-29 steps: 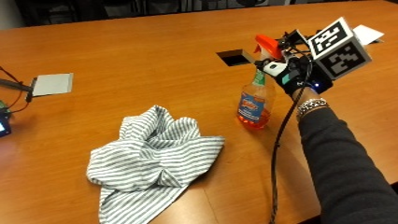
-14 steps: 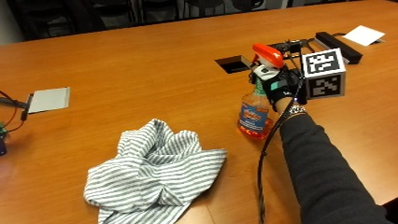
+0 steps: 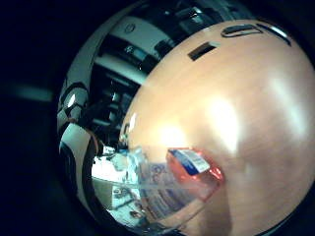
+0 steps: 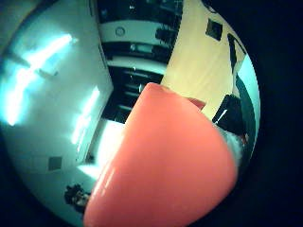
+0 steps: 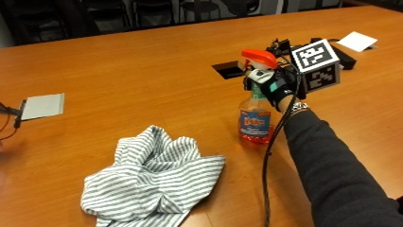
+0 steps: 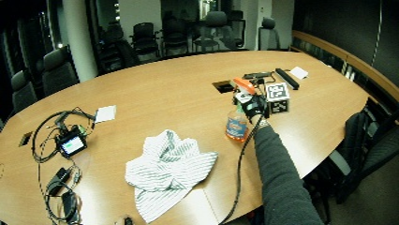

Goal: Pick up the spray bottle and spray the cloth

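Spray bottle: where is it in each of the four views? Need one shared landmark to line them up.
Outside view: spray bottle stands on the table, right hand at its neck.
Wide outside view: bottle right of the striped cloth.
Little finger side palm view: bottle body, close to the palm.
Thumb side palm view: its orange head fills the picture.
Landmark: rectangular table cutout.

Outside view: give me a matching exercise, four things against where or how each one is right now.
Things:
1. Spray bottle
2. Cloth
3. Right hand
4. White card

States:
A. Lies flat near the table's far edge, away from the rest
B. Crumpled on the table, beside the bottle and apart from it
C. Upright, orange liquid at its base
D. Grips the bottle's neck under the orange trigger head

Pairs: 1-C, 2-B, 3-D, 4-A
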Tool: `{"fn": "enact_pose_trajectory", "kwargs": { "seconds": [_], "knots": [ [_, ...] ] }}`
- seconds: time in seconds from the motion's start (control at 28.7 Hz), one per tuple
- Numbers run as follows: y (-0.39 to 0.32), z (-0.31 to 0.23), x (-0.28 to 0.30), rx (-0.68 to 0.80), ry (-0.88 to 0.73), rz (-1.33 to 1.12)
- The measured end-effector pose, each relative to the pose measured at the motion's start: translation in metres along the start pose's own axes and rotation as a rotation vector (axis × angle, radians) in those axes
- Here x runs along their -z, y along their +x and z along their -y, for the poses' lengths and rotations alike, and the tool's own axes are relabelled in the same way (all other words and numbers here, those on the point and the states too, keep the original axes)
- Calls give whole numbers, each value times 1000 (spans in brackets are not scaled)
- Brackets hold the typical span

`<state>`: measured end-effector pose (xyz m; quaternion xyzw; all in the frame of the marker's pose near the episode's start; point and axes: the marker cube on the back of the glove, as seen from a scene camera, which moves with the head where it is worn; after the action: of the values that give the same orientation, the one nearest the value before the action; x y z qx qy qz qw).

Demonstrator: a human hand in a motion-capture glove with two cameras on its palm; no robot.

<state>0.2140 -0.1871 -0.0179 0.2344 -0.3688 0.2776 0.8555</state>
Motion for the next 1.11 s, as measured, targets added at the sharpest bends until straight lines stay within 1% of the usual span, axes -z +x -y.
{"fn": "enact_pose_trajectory", "kwargs": {
  "seconds": [0.28, 0.45, 0.52, 0.7, 0.84, 1.01, 1.11],
  "knots": [
    [-63, -7, -6, 141, -388, -332],
    [-103, -34, -12, 156, -581, -471],
    [-113, -37, -13, 160, -634, -529],
    [-123, -23, -19, 176, -706, -728],
    [-128, -39, -30, 150, -818, -871],
    [-127, -68, -66, 155, -953, -1181],
    [-114, -82, -84, 142, -1017, -1296]
  ]
}}
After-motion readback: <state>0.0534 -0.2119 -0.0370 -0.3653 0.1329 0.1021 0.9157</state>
